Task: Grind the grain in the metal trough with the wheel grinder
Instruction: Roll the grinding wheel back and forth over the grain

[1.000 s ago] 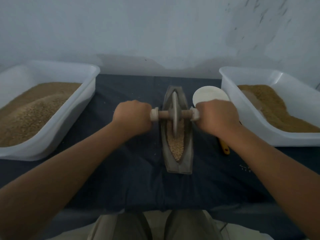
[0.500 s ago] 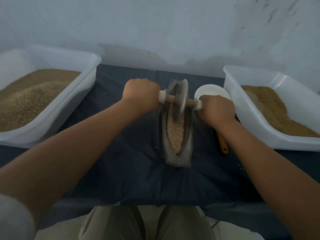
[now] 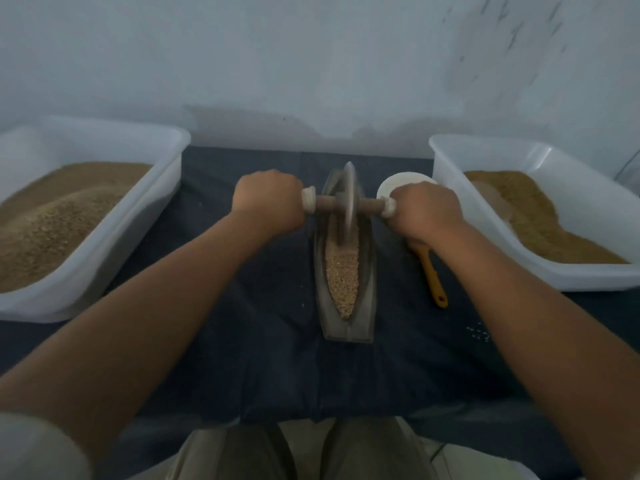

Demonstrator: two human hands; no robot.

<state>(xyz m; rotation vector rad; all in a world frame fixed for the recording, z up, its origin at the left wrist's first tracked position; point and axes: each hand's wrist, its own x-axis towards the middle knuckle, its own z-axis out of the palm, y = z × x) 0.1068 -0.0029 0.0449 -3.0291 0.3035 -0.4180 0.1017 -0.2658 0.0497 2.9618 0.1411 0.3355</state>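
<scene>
A boat-shaped metal trough (image 3: 367,306) lies lengthwise on the dark cloth, with pale grain (image 3: 341,275) filling its near half. The wheel grinder (image 3: 349,202) stands upright in the trough's far half, its disc blurred. A wooden axle runs through the disc. My left hand (image 3: 268,202) grips the axle's left handle and my right hand (image 3: 427,211) grips the right handle. Both arms are stretched forward.
A white tub (image 3: 114,237) with brown grain stands at the left. Another white tub (image 3: 460,216) with finer brown meal stands at the right. A white bowl (image 3: 388,188) sits behind my right hand, and a yellow-handled tool (image 3: 433,278) lies right of the trough.
The wheel rolled from the trough's middle to its far end, then came back a little toward me. Both hands stayed on the handles.
</scene>
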